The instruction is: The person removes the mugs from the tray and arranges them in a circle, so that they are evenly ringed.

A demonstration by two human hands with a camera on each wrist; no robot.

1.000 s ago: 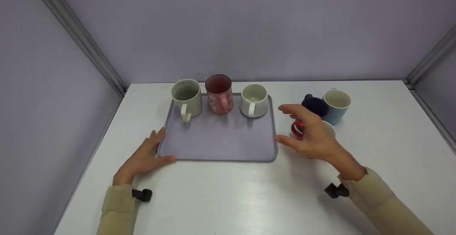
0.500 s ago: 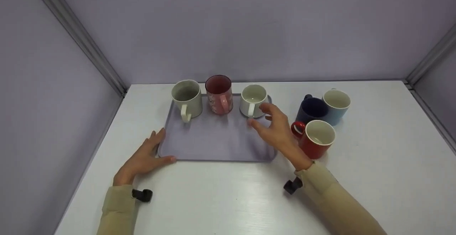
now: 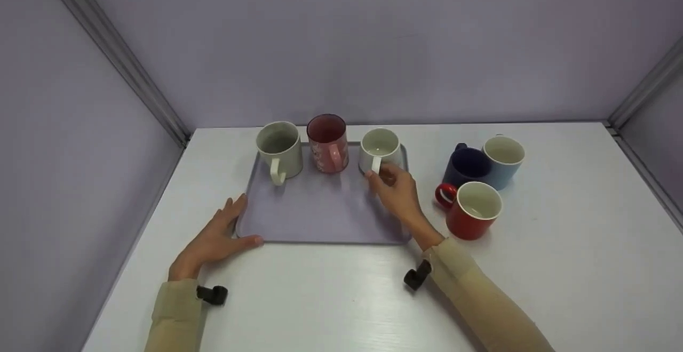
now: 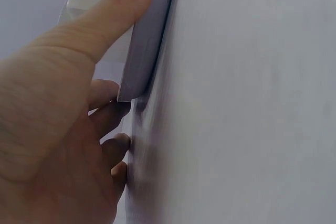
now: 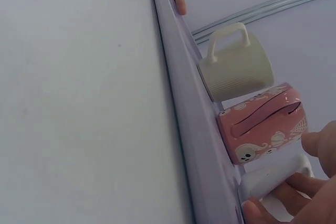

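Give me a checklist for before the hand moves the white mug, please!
1. White mug upright on the tray: ok.
2. Right hand at its handle: ok.
3. Right hand's grip firm: cannot tell.
4. Left hand at the tray's near left corner: ok.
5. Pink mug apart from the white mug: ok, a gap shows.
6. Red mug apart from the navy mug: cannot tell, they overlap in the head view.
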